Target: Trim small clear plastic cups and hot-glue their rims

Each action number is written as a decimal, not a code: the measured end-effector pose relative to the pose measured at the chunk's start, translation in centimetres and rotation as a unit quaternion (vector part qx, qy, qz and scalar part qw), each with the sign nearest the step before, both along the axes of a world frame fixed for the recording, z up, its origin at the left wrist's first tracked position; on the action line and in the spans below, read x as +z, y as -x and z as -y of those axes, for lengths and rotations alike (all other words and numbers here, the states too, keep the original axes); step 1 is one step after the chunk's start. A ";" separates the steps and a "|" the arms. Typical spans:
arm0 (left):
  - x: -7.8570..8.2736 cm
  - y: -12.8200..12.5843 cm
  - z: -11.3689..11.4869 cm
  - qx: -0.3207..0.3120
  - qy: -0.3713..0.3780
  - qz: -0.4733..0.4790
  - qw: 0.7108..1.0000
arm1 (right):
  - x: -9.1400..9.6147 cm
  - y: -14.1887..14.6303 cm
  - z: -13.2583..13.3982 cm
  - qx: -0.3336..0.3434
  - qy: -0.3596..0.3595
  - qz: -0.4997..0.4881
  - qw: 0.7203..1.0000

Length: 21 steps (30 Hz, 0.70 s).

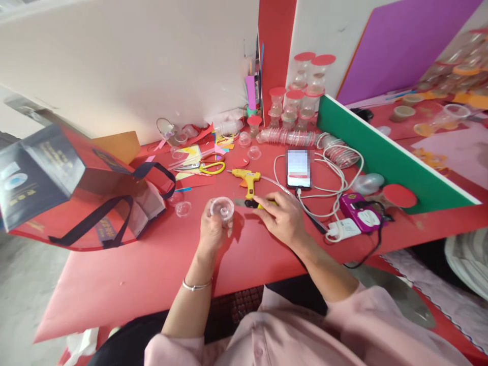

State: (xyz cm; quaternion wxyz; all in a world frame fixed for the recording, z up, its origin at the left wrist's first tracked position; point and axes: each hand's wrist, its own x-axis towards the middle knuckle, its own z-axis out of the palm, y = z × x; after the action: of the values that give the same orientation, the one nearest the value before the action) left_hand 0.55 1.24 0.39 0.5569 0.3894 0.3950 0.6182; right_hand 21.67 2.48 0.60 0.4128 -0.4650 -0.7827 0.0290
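My left hand [212,227] is closed around a small clear plastic cup [222,209], its round rim facing up toward me. In my right hand [284,216] is a yellow and black utility knife [263,205], whose thin blade points left toward the cup without touching it. Just beyond the knife lies a yellow glue gun [247,178] on the red table, nozzle to the left. Left of the cup, another clear plastic cup [183,209] rests on the table. A red disc [240,162] lies behind the glue gun.
Scissors [208,165] lie among paper scraps. A phone [299,169] is plugged into a white cable near a purple socket box [360,213]. Hourglass-like cup towers [292,107] and a row of nested cups [290,137] stand behind. A large bag [87,183] occupies the left; a green divider [381,162] bounds the right.
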 end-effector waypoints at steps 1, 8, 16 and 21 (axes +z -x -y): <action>0.0 0.0 0.0 -0.001 -0.002 0.001 1.000 | 0.0 -0.2 -0.1 -0.010 0.005 -0.013 1.000; -0.1 0.0 0.1 0.041 0.022 -0.045 0.998 | 0.1 0.2 1.2 0.030 0.029 -0.026 0.999; -0.3 -0.1 0.1 0.012 0.042 -0.014 0.999 | -1.6 -0.3 0.9 -0.020 0.034 -0.048 0.998; -0.3 0.2 -0.1 0.028 0.058 0.021 0.998 | -1.8 -0.2 0.9 0.001 0.054 -0.056 0.997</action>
State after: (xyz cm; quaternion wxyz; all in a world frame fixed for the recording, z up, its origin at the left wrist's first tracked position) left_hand 0.39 1.34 0.14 0.5689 0.3326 0.4290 0.6178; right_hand 21.87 1.57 -1.19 0.4301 -0.4832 -0.7563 0.0978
